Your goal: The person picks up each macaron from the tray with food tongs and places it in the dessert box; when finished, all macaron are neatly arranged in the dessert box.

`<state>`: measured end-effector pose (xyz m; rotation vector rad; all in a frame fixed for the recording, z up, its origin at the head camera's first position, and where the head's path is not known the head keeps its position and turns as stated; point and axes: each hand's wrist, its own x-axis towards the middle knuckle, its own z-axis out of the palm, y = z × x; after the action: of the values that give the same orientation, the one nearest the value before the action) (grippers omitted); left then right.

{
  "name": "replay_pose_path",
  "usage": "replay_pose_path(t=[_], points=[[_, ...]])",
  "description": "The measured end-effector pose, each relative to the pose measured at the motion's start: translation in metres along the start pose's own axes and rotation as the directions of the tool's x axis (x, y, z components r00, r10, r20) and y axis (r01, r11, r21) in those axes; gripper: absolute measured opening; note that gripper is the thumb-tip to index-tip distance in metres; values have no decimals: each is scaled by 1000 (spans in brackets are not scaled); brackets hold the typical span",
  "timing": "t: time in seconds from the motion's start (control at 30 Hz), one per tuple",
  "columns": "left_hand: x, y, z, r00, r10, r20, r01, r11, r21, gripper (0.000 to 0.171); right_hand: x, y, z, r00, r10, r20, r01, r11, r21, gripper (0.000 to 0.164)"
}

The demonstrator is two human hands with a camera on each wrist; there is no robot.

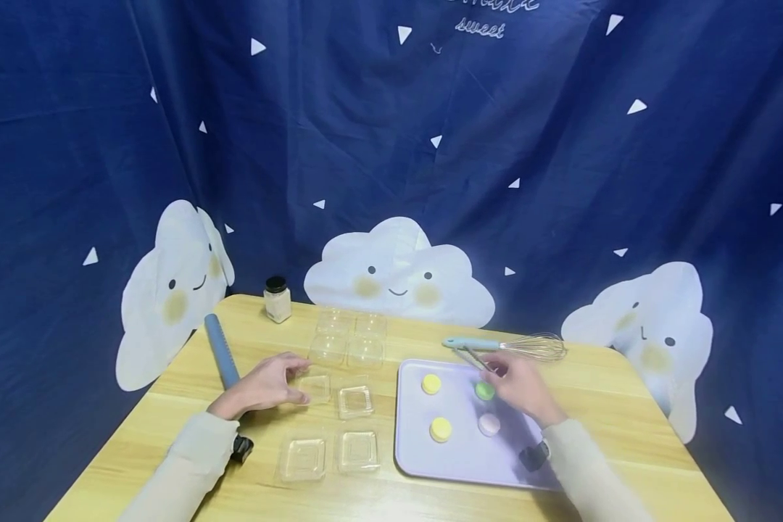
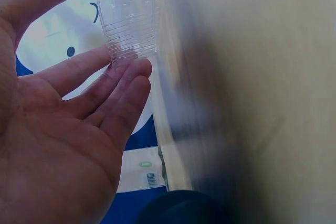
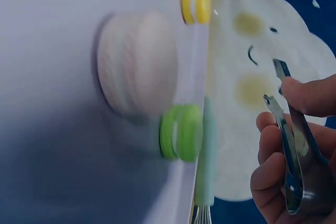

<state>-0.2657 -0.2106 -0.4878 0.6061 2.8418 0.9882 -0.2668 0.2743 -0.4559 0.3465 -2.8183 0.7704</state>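
Observation:
My left hand [image 1: 267,384] holds a clear plastic box [image 1: 316,389] by its sides, thumb at the near side and fingertips at the far side. In the left wrist view the fingertips touch the ribbed wall of this box [image 2: 131,30]. My right hand [image 1: 518,384] grips small metal tongs [image 3: 299,150], whose tips stand apart with nothing between them. Below that hand, a green macaron [image 1: 485,391] and a pale pink macaron [image 1: 489,425] lie on a lilac tray [image 1: 417,464]. Two yellow macarons, one farther back [image 1: 431,384] and one nearer [image 1: 440,430], sit toward the tray's left side.
More clear boxes stand at the middle [image 1: 355,402] and nearer the front [image 1: 303,459]. Behind them are several clear domed containers [image 1: 329,348]. A black-lidded jar [image 1: 277,301], a long blue stick [image 1: 218,344] and a whisk [image 1: 473,343] lie around the wooden table [image 1: 404,500].

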Motion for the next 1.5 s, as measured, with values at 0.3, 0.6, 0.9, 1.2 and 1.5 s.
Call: replay_pose_path(t=[0.3, 0.6, 0.9, 1.2, 1.5], points=[[0, 0, 1, 1000, -14, -4, 14, 999, -34, 76, 3, -19, 26, 994, -69, 83, 70, 998, -4, 26], [0, -1, 1, 1000, -25, 3, 26, 999, -28, 75, 5, -23, 41, 982, -132, 132, 134, 991, -6, 25], [0, -1, 1, 1000, -17, 6, 17, 999, -27, 75, 5, -20, 46, 976, -130, 172, 132, 991, 4, 20], [-1, 1, 1, 1000, -28, 3, 28, 999, -35, 75, 4, -19, 45, 969, -149, 199, 154, 988, -9, 24], [-2, 2, 0, 1000, -18, 2, 18, 999, -38, 76, 2, -11, 41, 961, -191, 202, 202, 979, -32, 24]])
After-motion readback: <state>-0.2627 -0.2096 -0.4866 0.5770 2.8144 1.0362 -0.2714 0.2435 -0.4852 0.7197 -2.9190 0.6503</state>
